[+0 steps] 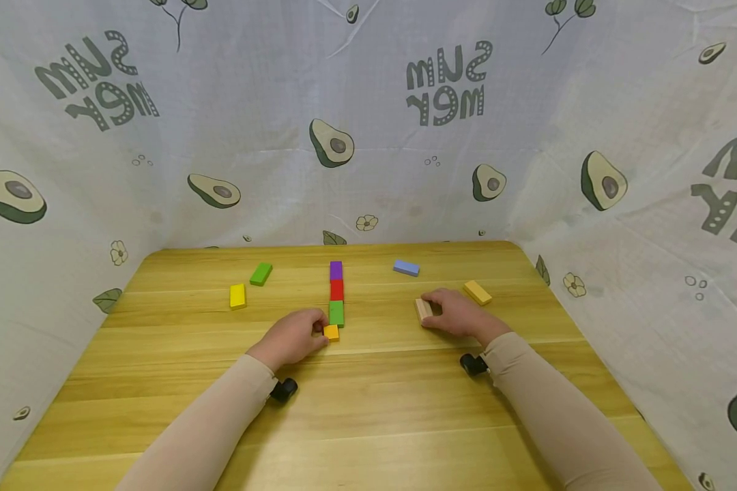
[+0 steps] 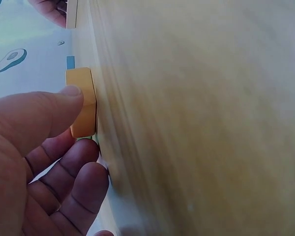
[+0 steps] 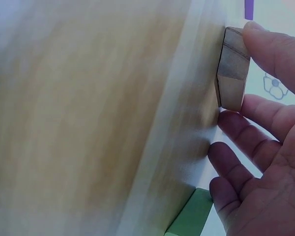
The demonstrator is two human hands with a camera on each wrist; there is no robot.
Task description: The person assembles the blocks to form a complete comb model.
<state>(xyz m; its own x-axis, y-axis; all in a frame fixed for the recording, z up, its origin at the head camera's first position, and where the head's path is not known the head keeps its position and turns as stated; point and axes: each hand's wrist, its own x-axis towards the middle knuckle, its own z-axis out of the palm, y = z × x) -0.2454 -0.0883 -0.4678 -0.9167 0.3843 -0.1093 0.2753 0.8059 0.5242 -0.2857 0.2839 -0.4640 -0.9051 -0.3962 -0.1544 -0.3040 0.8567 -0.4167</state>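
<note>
My left hand pinches an orange block between thumb and fingers. That block lies at the near end of a straight row, just below a green block, with a red block and a purple block farther back. In the left wrist view the thumb presses the long face of the orange block. To the right of the row, my right hand holds a plain wooden block low at the tabletop, thumb on one end and fingers on the other, as the right wrist view shows.
Behind my right hand lies a light yellow block, and a blue block sits farther back. A yellow block and another green block lie at the left. Patterned cloth hangs around the wooden table.
</note>
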